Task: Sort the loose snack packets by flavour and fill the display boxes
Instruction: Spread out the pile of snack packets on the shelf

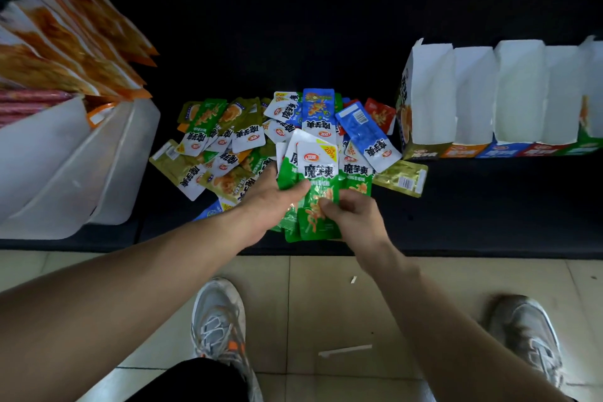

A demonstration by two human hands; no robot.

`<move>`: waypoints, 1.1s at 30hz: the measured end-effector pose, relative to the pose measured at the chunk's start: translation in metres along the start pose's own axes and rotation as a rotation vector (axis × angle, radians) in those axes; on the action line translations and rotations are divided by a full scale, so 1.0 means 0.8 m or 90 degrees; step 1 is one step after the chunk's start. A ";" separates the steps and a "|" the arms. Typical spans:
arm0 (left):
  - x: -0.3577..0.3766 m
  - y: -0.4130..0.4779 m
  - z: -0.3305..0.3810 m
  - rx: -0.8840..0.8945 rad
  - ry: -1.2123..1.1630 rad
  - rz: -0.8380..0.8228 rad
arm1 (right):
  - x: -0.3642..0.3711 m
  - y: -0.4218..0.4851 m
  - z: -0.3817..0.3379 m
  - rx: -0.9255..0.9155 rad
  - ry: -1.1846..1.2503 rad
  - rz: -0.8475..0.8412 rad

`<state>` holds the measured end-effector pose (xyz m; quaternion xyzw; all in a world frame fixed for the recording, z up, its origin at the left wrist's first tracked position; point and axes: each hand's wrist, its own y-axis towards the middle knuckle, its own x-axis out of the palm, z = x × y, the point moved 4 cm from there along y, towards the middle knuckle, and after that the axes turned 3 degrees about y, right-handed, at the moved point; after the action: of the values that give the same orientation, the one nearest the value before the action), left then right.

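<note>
1. Your left forearm (130, 274) reaches over the tile floor (310, 297) to the front edge of the dark shelf (489, 206). Anything you drop here likely goes to the floor.
2. Left hand (270, 202) holds the green packets (318, 173) as a loose fan, thumb on the front and the other fingers hidden behind. Right hand (352, 215) has its fingers (326, 204) pinched on the lower half of the front packet.
3. Risk: the fan is uneven and its bottom ends hang past the shelf edge. If you loosen the left thumb while the right hand squares up, the glossy packets could slide out.
4. Risk: the pile (228, 147) just behind your hands mixes flavours. Olive packets (182, 167) look close to green in this dim light, so check the print or you may mix flavours.
5. Risk: some packets lie face down, like the blue packet (368, 134). Don't sort those by a glance.
6. The boxes (473, 92) stand in a row well apart to the right, tops open, insides white; contents can't be judged from here. The green box (584, 149) looks furthest right and is half out of view, so it's a long carry with a loose stack.
7. Risk: the tall flaps could catch the stack, or a light box could tip.
</note>
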<state>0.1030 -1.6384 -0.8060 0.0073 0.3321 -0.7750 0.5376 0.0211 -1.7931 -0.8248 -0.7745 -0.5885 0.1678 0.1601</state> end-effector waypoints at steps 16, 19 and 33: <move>-0.011 0.008 -0.008 -0.025 0.035 0.015 | -0.051 0.055 0.014 0.092 -0.462 0.217; -0.010 0.003 -0.011 -0.028 0.030 0.036 | -0.051 0.064 0.016 0.147 -0.432 0.193; -0.054 -0.045 0.072 0.025 0.068 0.018 | -0.094 -0.018 -0.048 0.099 -0.030 0.098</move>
<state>0.1110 -1.6259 -0.7268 0.0640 0.3448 -0.7723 0.5297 0.0072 -1.8637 -0.7785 -0.7985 -0.5161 0.2431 0.1923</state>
